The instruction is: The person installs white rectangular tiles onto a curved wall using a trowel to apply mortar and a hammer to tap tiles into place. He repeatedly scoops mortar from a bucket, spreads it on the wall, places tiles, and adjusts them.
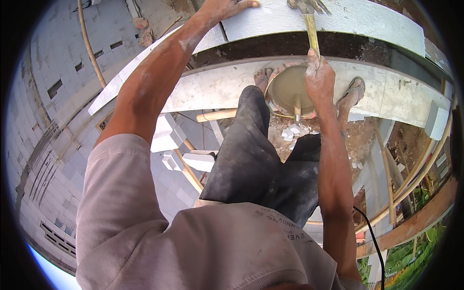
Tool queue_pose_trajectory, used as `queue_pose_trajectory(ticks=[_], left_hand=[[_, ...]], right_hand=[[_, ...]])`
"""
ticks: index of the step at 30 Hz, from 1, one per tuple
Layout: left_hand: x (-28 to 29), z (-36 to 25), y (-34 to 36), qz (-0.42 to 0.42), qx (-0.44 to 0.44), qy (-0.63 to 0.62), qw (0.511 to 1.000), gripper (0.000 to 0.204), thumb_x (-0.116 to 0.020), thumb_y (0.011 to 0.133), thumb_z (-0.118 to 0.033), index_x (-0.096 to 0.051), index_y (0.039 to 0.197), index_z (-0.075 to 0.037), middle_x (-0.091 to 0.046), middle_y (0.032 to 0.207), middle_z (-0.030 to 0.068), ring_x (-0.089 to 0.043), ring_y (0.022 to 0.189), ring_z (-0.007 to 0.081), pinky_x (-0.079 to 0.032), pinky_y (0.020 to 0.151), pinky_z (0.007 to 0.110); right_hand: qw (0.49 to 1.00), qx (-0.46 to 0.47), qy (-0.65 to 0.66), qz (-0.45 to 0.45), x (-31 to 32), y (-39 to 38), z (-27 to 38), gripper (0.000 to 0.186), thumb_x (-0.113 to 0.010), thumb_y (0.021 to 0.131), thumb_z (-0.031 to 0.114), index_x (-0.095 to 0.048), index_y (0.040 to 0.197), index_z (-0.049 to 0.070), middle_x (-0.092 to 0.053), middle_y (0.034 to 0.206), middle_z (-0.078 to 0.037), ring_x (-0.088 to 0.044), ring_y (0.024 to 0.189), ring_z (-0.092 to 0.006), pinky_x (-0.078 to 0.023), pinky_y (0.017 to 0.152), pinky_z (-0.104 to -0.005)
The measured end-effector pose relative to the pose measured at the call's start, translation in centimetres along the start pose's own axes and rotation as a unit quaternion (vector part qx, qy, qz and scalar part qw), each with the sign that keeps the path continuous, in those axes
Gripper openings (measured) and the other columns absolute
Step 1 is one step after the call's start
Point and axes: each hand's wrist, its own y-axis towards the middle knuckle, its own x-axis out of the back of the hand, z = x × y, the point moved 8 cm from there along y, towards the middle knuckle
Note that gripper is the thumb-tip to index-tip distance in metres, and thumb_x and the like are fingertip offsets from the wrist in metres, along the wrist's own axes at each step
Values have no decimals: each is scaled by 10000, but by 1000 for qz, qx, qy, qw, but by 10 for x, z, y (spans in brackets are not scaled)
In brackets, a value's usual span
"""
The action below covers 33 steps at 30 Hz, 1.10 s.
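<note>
Bare block walls [60,53] and poles [88,44] show a building site.

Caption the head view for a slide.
Hammer in the right hand, left hand at a white block, a bucket between the person's feet.

Left grip [223,7] cut by top edge, thumb in, most fingers out; their hold cannot be told; hammer [311,31] clipped at its head by same edge, lower handle lost inside right grip [320,79]; bucket [271,104] partly covered by right grip; stick [297,108] dips into murky liquid [285,84], submerged end unseen; left foot [262,75] partly hidden by trouser leg [249,125]; white fragments [290,131] too small to sort; black cable [374,239] runs out below; green leaves [420,251] cropped by dark fisheye rim.
</note>
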Motion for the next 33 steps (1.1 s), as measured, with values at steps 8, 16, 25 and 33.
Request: queue_pose_trajectory(ticks=[8, 16, 25, 33], left_hand=[[-4, -31, -34, -116, -67, -68, 989, 599, -569, 939, -548, -586, 1355, -117, -588, 1320, 206, -539, 1264, 339, -433, 1062, 441], [-17, -126, -18, -290, -56, -170, 940, 416, -661, 881, -455, -690, 1045, -73, -653, 972, 117, -597, 922, 292, -403, 809, 440], [-16, -124, -21, -327, -35, -193, 924, 395, -689, 845, -484, -709, 882, -91, -634, 862, 84, -575, 789, 252, -375, 723, 415], [-17, -124, -23, -363, -31, -186, 913, 400, -704, 825, -489, -711, 901, -96, -619, 859, 78, -556, 779, 241, -378, 709, 411]], right_hand=[[999, 36, -3, -4, 86, 71, 49, 553, -450, 1013, 510, -685, 1070, 13, -674, 827, -202, -661, 818, -342, -493, 765, -441], [926, 115, -336, 132, 47, 213, 133, 344, -570, 911, 232, -666, 1178, 39, -700, 994, -248, -668, 978, -403, -494, 888, -491], [896, 145, -331, 259, -60, 272, 154, 416, -522, 829, 103, -663, 1215, 40, -690, 1028, -267, -676, 968, -387, -511, 879, -452], [794, 67, -406, 448, -119, 241, 114, 387, -550, 802, 103, -686, 1152, 13, -691, 1057, -254, -667, 1028, -383, -502, 926, -452]])
